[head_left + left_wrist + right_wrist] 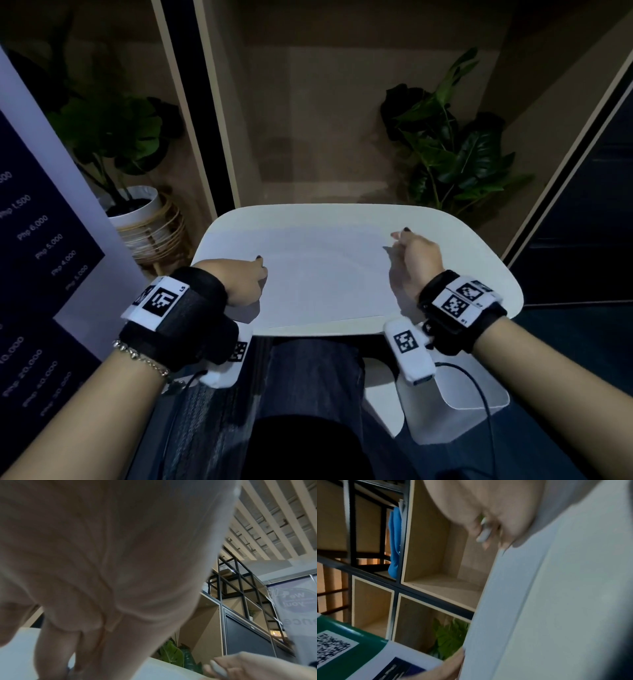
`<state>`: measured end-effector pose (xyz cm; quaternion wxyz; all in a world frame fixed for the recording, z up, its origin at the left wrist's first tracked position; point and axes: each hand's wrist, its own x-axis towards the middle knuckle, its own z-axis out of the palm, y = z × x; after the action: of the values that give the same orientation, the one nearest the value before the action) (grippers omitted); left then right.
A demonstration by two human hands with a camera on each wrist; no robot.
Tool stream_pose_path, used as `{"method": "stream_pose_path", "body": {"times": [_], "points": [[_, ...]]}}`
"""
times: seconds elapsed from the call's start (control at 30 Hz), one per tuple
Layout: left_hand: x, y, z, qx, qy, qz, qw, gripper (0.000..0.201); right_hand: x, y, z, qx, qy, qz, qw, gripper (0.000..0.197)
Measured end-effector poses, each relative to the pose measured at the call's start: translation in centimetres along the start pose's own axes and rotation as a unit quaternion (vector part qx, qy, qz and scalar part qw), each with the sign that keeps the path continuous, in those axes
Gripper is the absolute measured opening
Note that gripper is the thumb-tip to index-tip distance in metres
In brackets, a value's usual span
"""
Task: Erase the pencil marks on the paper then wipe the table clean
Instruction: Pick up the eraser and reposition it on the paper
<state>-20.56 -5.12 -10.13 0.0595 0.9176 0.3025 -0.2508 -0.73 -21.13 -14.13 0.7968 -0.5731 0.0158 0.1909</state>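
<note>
We pin the paper [325,274] flat on the white table [486,274], left hand [245,281] pressing its edge with straight fingers, right hand [416,253] curled round a whitish eraser [483,534]. No marks show; wiping appears still ahead.

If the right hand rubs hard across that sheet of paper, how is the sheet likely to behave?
The paper looks thin and lies flat on the smooth white table, so it would probably slide or buckle. The left hand presses its left edge, which should pin that side. The right hand grips a small whitish eraser, so light strokes seem safer.
</note>
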Motion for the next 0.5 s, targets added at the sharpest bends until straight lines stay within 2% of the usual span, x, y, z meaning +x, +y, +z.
{"method": "stream_pose_path", "body": {"times": [0.07,0.13,0.23,0.27,0.3,0.33,0.4,0.43,0.47,0.5], "points": [[0.0,0.2,0.0,-0.009,0.006,-0.007,1.000,0.054,-0.9,-0.7,0.3,0.000,-0.046,-0.003,0.999,0.019],[0.1,0.5,0.1,-0.015,0.006,-0.009,1.000,0.054,-3.3,-0.6,1.6,0.018,-0.158,0.054,0.986,0.021],[-0.1,0.5,0.0,-0.026,0.013,-0.033,0.999,0.050,-6.3,1.4,2.4,-0.056,-0.345,0.202,0.915,0.025],[-0.2,0.4,-0.2,-0.025,0.013,-0.039,0.999,0.047,-6.4,1.9,2.2,-0.080,-0.360,0.224,0.902,0.027],[-0.5,0.2,-0.4,-0.023,0.010,-0.040,0.999,0.044,-5.9,2.3,1.9,-0.073,-0.339,0.222,0.911,0.027],[-0.5,-0.1,-0.6,-0.024,0.007,-0.036,0.999,0.041,-5.0,2.4,1.5,-0.044,-0.283,0.186,0.940,0.024],[-0.5,-0.6,-0.6,-0.028,-0.003,-0.030,0.999,0.033,-2.8,2.0,0.6,0.036,-0.128,0.074,0.988,0.018],[-0.6,-0.7,-0.7,-0.029,-0.008,-0.027,0.999,0.029,-2.1,1.6,0.2,0.045,-0.066,0.026,0.996,0.017],[-0.4,-0.9,-0.7,-0.030,-0.002,-0.026,0.999,0.028,-2.2,1.2,-0.1,0.031,-0.044,-0.005,0.999,0.015],[-0.1,-1.0,-0.6,-0.026,0.012,-0.028,0.999,0.032,-2.9,0.8,0.0,0.012,-0.054,-0.021,0.998,0.012]]}}
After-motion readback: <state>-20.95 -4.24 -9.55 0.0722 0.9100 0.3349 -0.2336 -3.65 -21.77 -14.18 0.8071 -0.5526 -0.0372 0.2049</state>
